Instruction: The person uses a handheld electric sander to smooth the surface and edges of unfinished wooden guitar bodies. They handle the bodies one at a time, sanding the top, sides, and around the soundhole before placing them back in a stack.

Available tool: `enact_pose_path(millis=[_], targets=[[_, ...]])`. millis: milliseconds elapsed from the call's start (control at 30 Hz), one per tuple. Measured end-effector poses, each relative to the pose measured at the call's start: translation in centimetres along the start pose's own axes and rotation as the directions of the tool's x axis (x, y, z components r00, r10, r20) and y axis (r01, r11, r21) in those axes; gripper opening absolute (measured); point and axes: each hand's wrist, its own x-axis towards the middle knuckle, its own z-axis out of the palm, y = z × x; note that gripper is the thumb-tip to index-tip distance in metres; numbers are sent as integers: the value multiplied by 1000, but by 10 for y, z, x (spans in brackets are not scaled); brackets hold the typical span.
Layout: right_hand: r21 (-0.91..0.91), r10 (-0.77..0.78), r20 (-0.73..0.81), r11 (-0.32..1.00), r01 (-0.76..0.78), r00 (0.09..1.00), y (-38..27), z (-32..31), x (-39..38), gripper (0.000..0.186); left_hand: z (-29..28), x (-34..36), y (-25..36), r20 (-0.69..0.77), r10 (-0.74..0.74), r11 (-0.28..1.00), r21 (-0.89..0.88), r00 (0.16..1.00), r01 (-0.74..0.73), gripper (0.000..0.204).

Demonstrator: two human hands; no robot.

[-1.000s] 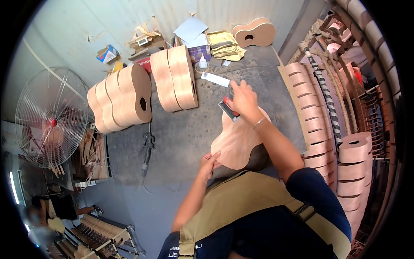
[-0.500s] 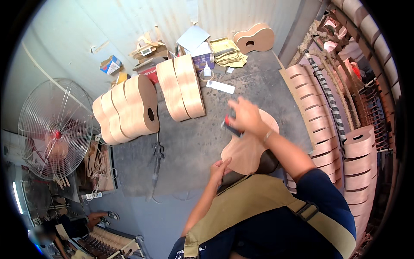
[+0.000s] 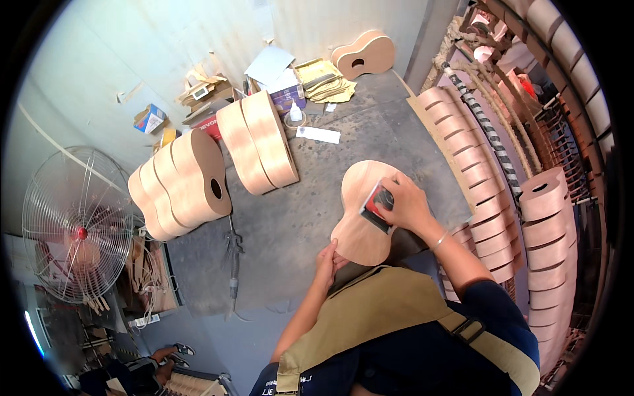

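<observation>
A pale wooden guitar body [image 3: 360,241] lies face-up near the bench's front edge, by my apron. My right hand [image 3: 403,201] grips a red and black sanding block [image 3: 375,204] on its upper surface, right of the middle. My left hand [image 3: 327,261] holds the body's lower left edge, fingers wrapped round it. A bangle is on my right wrist. Further back on the bench [image 3: 277,251] stand a stack of guitar bodies [image 3: 178,178] and another pair [image 3: 257,142]. An air blow gun [image 3: 234,264] with a hose lies at the left.
A wire fan [image 3: 76,224] is at left. Glue bottle [image 3: 295,113], white strip, papers and boxes sit along the back, beside another body [image 3: 366,53]. Racks of guitar bodies [image 3: 548,257] line the right. Another person's legs [image 3: 165,362] show at lower left.
My right hand and sanding block have come down from above the body's far end onto its surface. The view has shifted slightly; the other person has moved lower in it.
</observation>
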Motion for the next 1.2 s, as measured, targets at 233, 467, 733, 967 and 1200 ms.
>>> enact_pose_path(millis=[233, 467, 733, 967, 1200], targets=[[-84, 284, -183, 949, -303, 941, 77, -15, 6, 48, 4, -6, 3, 32, 61, 997, -49, 998, -59, 41], [49, 73, -109, 997, -68, 991, -37, -3, -94, 47, -9, -5, 6, 170, 45, 993, -119, 984, -25, 46], [-49, 39, -83, 998, -43, 996, -63, 28, 2, 48, -19, 3, -4, 262, 80, 984, -172, 962, -35, 47], [-72, -214, 159, 971, 227, 964, -154, 68, -37, 42, -30, 11, -19, 180, 162, 986, -70, 970, -152, 41], [-49, -204, 82, 977, 208, 976, -144, 81, 8, 50, -21, 13, -12, 278, 94, 986, -155, 956, -52, 35]])
